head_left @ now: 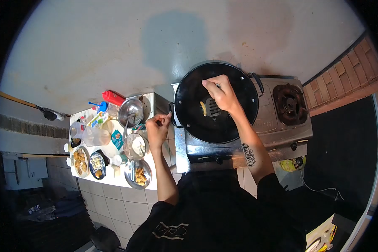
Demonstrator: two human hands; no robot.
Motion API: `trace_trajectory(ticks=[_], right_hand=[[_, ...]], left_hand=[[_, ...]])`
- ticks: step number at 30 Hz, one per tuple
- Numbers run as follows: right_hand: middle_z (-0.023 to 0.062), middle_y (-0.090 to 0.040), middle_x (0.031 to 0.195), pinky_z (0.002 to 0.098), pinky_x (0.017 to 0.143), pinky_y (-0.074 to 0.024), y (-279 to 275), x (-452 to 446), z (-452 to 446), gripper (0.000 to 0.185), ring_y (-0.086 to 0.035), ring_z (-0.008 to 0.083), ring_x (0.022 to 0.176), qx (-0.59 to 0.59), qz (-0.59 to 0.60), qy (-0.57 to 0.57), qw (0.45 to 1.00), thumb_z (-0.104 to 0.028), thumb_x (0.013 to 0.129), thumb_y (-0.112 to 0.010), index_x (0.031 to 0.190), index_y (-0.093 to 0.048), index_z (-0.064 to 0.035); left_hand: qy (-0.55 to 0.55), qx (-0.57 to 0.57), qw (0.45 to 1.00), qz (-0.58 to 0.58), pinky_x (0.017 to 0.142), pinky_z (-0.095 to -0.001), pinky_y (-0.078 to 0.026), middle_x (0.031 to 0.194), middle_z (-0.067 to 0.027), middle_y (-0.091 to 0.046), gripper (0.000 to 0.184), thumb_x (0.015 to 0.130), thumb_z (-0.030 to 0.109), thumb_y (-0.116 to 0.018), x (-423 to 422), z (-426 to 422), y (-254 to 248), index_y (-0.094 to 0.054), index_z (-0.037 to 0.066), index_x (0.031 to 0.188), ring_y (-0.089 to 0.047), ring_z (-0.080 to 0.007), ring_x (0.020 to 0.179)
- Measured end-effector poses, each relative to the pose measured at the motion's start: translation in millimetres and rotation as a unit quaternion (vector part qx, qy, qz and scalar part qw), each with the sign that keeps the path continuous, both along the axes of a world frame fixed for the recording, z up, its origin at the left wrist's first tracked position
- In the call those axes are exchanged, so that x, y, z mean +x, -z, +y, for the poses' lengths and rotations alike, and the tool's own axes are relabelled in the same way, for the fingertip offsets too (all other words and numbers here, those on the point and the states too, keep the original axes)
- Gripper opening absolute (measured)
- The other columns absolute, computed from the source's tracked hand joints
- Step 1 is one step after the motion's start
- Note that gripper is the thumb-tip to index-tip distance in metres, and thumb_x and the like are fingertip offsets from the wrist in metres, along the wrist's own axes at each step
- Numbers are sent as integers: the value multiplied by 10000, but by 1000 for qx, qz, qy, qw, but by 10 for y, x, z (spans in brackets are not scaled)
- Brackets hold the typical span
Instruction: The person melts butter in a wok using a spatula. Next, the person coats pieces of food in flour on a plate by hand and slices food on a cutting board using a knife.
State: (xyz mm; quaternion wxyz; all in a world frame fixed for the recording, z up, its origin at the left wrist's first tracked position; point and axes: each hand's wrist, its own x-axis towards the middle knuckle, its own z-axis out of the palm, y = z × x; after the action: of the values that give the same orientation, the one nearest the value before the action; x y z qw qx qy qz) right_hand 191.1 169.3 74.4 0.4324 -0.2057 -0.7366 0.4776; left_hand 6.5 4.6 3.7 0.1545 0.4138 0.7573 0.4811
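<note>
A large black wok (pixel 193 86) sits on the stove's left burner. My right hand (pixel 223 93) is closed in a fist around the handle of a slotted spatula (pixel 213 108), whose dark head lies low in the wok. Touching or just beside the spatula's left edge is a small yellowish piece of food (pixel 203 108). My left hand (pixel 157 129) is at the wok's left side, its bent fingers pinched at the black loop handle (pixel 172 110); the exact grip is partly hidden.
Left of the stove, a white table (pixel 149 178) holds a steel plate of fried pieces (pixel 141 176), a steel bowl (pixel 131 112), a bowl of white mixture (pixel 137 145), a red squeeze bottle (pixel 113 97) and other plates. A bare burner (pixel 290 104) is on the right.
</note>
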Motion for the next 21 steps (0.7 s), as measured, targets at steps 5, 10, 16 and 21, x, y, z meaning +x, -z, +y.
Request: trace_trajectory(ticks=[5,10,16,21], right_hand=[[77,-377,478,323,491,-292,-15,50,6,347,-373,122,470,-8,-32,-1,999,-146,865,-545,584,-448,33],[156,-418,481,337,506,-351,-65,90,79,337,-443,149,475,-21,-58,-2,998,-158,849,-575,636,-531,99],[-43,-303,462,281,435,-196,13,-16,59,423,-267,48,452,4,-2,-24,1000,-116,896,-488,508,-334,-45],[158,-439,484,363,512,-356,30,14,62,349,-432,178,472,-15,-39,-9,999,-152,846,-578,600,-511,86]], left_hand=[[4,2,1000,-5,453,-249,-285,518,19,-400,258,828,175,-726,-7,2,-2,-657,-50,720,-342,-62,497],[1,-2,1000,0,467,-246,-302,529,15,-414,253,826,176,-728,1,-4,4,-660,-45,723,-359,-63,509],[-2,-5,1000,-4,472,-248,-310,532,13,-426,252,825,178,-729,13,-4,-25,-661,-44,726,-370,-66,512],[8,0,1000,0,471,-248,-312,529,14,-427,256,826,181,-729,-22,-4,34,-658,-41,719,-370,-65,512]])
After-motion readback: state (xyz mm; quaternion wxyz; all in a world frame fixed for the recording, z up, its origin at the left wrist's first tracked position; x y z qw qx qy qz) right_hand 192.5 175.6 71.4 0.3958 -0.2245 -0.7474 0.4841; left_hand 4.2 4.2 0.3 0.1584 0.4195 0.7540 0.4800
